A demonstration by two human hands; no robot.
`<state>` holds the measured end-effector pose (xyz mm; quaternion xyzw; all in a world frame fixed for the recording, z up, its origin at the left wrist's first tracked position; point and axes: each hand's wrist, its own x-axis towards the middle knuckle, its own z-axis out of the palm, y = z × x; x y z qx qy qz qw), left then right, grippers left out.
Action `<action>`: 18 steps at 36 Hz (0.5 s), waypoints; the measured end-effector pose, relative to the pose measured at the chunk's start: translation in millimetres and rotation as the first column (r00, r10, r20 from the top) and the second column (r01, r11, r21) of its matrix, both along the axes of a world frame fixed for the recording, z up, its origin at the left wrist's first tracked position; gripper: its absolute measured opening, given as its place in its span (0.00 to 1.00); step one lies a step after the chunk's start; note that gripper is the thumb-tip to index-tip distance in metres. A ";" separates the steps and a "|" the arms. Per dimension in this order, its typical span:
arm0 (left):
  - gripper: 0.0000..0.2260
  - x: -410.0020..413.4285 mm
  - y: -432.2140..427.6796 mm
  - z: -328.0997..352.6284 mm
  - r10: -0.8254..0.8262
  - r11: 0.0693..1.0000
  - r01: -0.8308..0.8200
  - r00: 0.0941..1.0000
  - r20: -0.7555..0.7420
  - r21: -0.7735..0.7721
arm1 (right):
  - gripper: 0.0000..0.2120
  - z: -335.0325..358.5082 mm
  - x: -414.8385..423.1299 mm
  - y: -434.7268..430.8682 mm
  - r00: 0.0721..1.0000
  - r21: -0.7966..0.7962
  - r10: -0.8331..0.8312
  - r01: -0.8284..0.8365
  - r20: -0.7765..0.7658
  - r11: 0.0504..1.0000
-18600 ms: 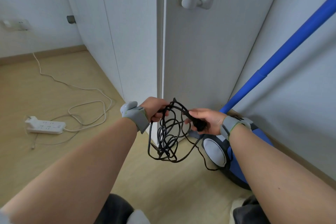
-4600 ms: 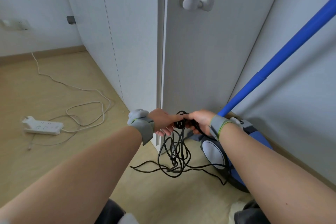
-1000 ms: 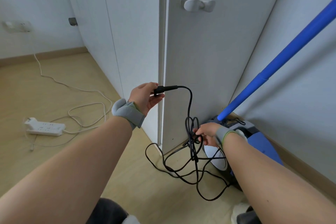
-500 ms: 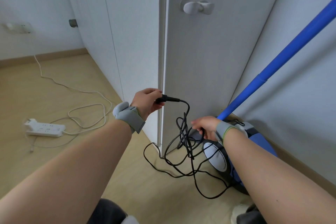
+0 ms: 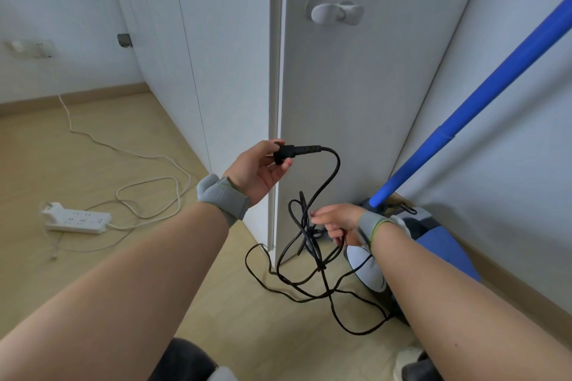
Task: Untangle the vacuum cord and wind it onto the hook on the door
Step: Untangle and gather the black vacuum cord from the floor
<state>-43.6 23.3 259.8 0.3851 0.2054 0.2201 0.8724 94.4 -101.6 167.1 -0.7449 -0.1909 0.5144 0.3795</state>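
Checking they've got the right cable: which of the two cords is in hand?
The black cord: the left hand holds its plug, the right hand is at its tangle. The white cord lies untouched on the floor.

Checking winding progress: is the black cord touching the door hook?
Apart. The head view shows the hook bare, with the cord hanging well below it from the left hand.

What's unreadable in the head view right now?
- Right hand: fingers motion-blurred; whether it grips the black cord is unclear.
- Plug: prongs hidden inside the left hand pinching it.
- Vacuum cleaner: partly covered by the right forearm; cord entry hidden.
- Blue tube: top cut off by the frame's right edge.
- Wall socket: blurred, too small to read.
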 end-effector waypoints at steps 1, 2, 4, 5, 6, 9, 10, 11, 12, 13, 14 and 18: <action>0.08 -0.3 -0.9 0.8 -0.005 1.000 0.006 1.000 0.010 -0.015 | 0.16 2.2 -0.5 1.2 0.999 0.013 0.018 -0.017 -0.032 1.000; 0.08 -0.4 -1.3 1.7 -0.010 0.999 0.011 1.000 0.019 -0.031 | 0.14 3.9 -1.1 2.0 0.997 0.029 0.035 -0.033 -0.067 0.999; 0.08 -0.6 -2.2 3.5 -0.019 0.998 0.021 0.999 0.036 -0.053 | 0.08 5.2 -1.2 2.8 0.989 0.063 0.031 -0.022 -0.142 0.998; 0.09 -0.7 -2.7 4.5 -0.023 0.998 0.026 0.999 0.043 -0.060 | 0.05 5.2 -1.2 2.6 0.983 0.082 0.011 0.004 -0.183 0.997; 0.09 -0.6 -3.1 5.1 -0.025 0.998 0.029 0.998 0.049 -0.064 | 0.05 4.6 -1.8 2.3 0.973 0.099 -0.016 0.040 -0.230 0.994; 0.09 -0.5 -5.5 7.9 -0.037 0.996 0.042 0.997 0.066 -0.075 | 0.09 3.0 -6.0 2.8 0.934 0.149 -0.091 0.150 -0.346 0.977; 0.09 -0.3 -6.3 8.6 -0.042 0.996 0.048 0.996 0.073 -0.079 | 0.10 3.7 -8.0 2.9 0.926 0.164 -0.101 0.170 -0.365 0.972; 0.09 -0.2 -7.3 9.1 -0.047 0.995 0.054 0.996 0.079 -0.084 | 0.10 4.8 -9.3 2.8 0.919 0.178 -0.101 0.180 -0.381 0.968; 0.09 -0.1 -8.1 9.5 -0.051 0.994 0.059 0.995 0.083 -0.088 | 0.10 6.3 -10.5 2.7 0.914 0.188 -0.094 0.181 -0.395 0.965; 0.09 0.1 -8.8 9.8 -0.053 0.994 0.061 0.995 0.086 -0.091 | 0.11 7.9 -11.4 2.6 0.912 0.195 -0.087 0.178 -0.401 0.965; 0.09 0.1 -9.0 9.8 -0.054 0.994 0.062 0.995 0.088 -0.093 | 0.11 8.5 -11.9 2.5 0.912 0.196 -0.086 0.177 -0.402 0.965; 0.08 -0.1 -7.9 8.9 -0.052 0.995 0.059 0.995 0.089 -0.085 | 0.12 5.7 -10.8 3.2 0.917 0.184 -0.132 0.213 -0.376 0.959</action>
